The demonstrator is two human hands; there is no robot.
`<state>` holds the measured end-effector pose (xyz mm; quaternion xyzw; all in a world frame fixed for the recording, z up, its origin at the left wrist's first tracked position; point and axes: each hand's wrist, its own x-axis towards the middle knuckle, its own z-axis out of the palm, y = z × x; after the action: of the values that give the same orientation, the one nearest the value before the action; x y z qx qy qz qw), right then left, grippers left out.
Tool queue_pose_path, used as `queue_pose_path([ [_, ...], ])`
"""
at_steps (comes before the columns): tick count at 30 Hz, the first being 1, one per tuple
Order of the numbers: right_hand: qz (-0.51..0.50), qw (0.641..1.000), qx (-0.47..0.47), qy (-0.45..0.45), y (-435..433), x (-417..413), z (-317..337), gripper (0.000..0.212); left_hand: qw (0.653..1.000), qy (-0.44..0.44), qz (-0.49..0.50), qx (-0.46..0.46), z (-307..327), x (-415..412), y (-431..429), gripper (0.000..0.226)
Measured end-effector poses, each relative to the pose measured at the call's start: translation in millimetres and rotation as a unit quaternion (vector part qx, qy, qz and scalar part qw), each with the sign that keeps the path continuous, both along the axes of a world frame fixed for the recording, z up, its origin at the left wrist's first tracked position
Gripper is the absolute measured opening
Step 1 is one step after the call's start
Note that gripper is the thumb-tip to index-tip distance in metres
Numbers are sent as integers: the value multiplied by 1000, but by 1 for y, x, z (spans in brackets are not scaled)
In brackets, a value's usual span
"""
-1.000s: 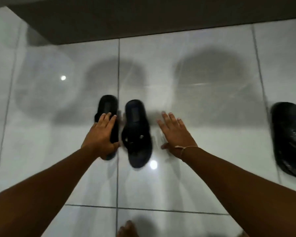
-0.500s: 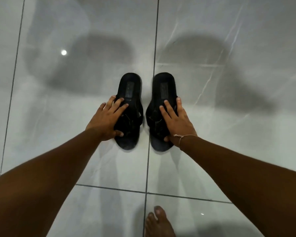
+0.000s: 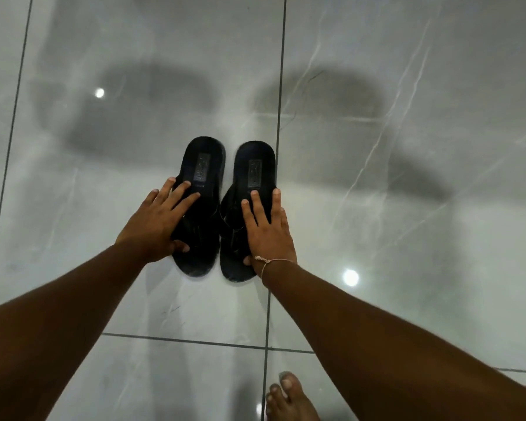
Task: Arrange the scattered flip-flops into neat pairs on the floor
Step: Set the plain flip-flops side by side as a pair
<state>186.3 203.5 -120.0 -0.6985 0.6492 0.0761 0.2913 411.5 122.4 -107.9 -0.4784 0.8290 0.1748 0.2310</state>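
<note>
Black foam or rubber, by the look of them, the two flip-flops lie side by side on the floor, toes toward the person, the left flip-flop [image 3: 202, 189] just beside the right flip-flop [image 3: 254, 192] with a thin gap between them. The left hand [image 3: 161, 221] lies flat and spread on the left one, thumb tucked at its edge; the right hand [image 3: 268, 230] rests flat on the other, fingers extended, neither truly gripping. They probably weigh little, bend easily and slide readily on the glossy grey tile floor [image 3: 407, 208], so pressing on the sole or pinching the straps should suit. The straps sit mostly under the palms, and the labels are unreadable. A bare foot [image 3: 289, 399] is cut off at the bottom edge.
</note>
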Motion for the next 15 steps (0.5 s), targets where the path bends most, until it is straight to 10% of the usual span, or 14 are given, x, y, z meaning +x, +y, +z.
queue_pose_path([
  [15, 0, 1000, 0, 9, -1, 1, -1, 117, 999, 19, 29, 11, -2, 5, 11, 121],
])
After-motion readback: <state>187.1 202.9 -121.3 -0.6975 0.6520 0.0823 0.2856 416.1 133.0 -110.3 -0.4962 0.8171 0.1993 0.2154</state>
